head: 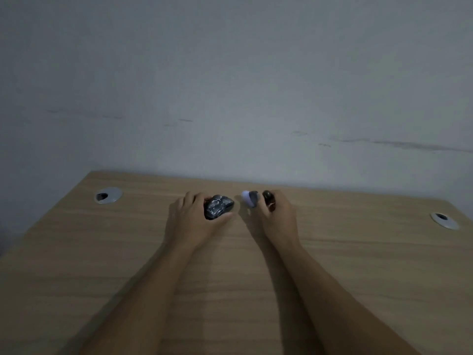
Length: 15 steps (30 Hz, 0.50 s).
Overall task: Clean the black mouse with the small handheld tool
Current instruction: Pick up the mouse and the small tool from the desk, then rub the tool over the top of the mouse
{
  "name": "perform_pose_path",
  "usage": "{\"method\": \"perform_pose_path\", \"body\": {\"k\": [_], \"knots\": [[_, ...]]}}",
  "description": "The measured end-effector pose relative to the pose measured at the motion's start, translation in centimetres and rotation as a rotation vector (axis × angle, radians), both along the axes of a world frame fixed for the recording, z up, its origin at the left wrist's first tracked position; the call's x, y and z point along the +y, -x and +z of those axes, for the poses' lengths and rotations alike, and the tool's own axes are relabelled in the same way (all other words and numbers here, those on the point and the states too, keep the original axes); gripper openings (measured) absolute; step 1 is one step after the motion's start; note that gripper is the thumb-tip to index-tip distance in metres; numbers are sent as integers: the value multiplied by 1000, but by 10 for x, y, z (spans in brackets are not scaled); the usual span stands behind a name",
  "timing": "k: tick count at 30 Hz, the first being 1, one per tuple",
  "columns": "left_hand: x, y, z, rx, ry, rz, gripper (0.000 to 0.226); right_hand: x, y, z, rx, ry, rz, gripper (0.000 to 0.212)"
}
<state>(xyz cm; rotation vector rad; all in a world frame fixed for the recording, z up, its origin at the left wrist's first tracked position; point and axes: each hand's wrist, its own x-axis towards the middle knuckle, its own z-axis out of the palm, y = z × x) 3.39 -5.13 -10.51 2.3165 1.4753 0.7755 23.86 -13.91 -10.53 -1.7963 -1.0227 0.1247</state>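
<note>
Two things matter for me at this moment: the black mouse (pixel 219 206) and the small handheld tool (pixel 250 198), both lying near the far edge of the desk (pixel 332 265), roughly midway between its left and right corners. My left hand (pixel 190 216) is wrapped around the mouse, fingers over its far side and thumb along the near side, so it is gripped from both flanks and seems to sit on the wood. My right hand (pixel 277 213) is curled around a dark handle, with the tool's pale rounded head poking out to the left, just beside the mouse but not touching it. Whether that head is a brush or a soft pad I cannot tell; it is blurred.

I judge the mouse to be light, rigid and hard-shelled, with a glossy top that catches the light, so it may slip under a loose grip. Holding it by the sides, where my fingers already are, leaves the top and button seams free for cleaning. The buttons and wheel will give under pressure, so I would keep my grip off them. The tool looks light too, and a pinch near its head should give better control than a hold far back. Two round cable grommets (pixel 108 195) sit near the desk's far corners, well apart from my hands.
</note>
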Motion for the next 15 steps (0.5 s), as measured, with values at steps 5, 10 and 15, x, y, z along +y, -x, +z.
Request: {"method": "perform_pose_path", "body": {"k": [5,10,15], "knots": [[9,0,-2,-72,8,-15,59,7,-8,2,35,-54,13,28],[9,5,0,-155,7,-47,52,12,1,5,-40,-138,90,24],[9,0,5,-252,22,-87,46,19,11,2,-82,-155,120,25]]}}
